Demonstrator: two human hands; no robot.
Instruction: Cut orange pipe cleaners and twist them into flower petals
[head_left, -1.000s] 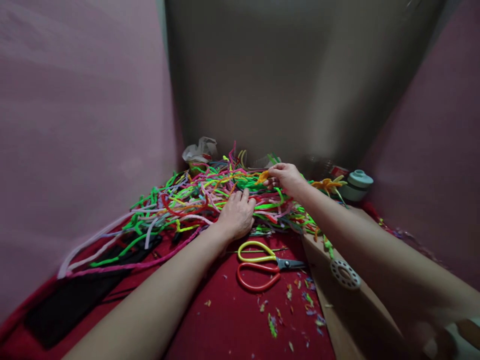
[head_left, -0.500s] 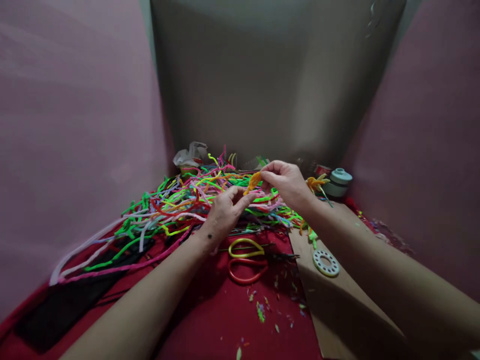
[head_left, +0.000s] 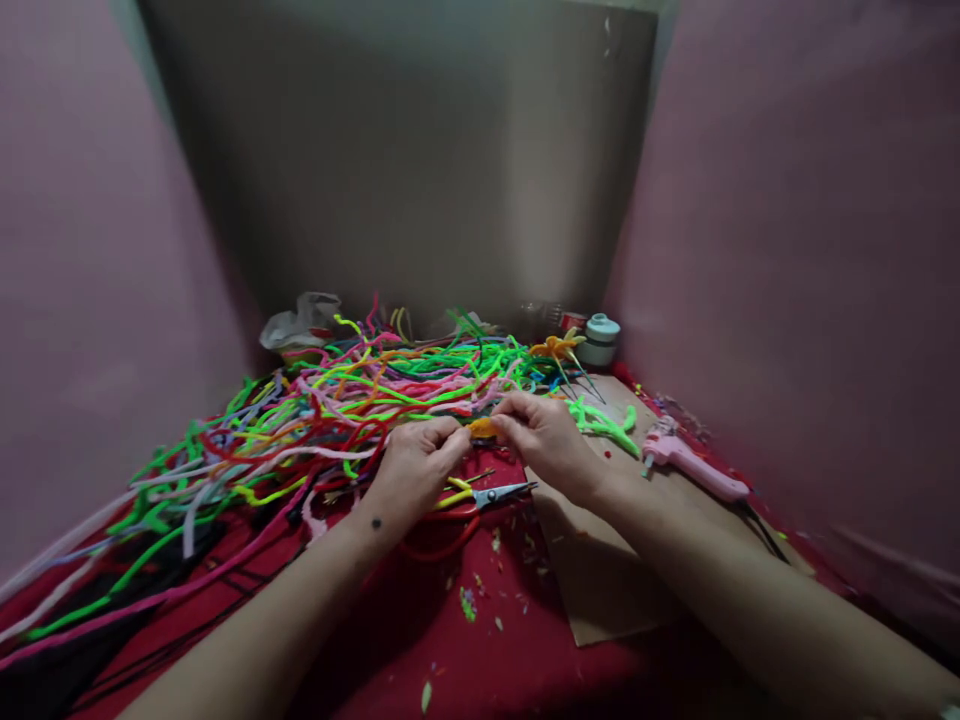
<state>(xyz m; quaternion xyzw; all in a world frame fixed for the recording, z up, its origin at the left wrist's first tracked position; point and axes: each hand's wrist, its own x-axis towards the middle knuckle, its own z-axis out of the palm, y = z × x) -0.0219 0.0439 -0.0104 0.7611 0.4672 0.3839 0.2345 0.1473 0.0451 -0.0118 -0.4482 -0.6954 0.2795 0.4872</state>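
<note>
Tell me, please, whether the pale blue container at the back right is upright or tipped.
Upright: the pale blue container has its narrower top facing up, and its sides show no lean.

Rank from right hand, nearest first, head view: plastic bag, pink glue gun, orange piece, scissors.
1. Orange piece: pinched by right hand
2. Scissors: below, slightly left
3. Pink glue gun: right side
4. Plastic bag: far back left

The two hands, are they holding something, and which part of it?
Yes, a small orange piece: the left hand pinches one end and the right hand the other. Fingers hide the very ends.
</note>
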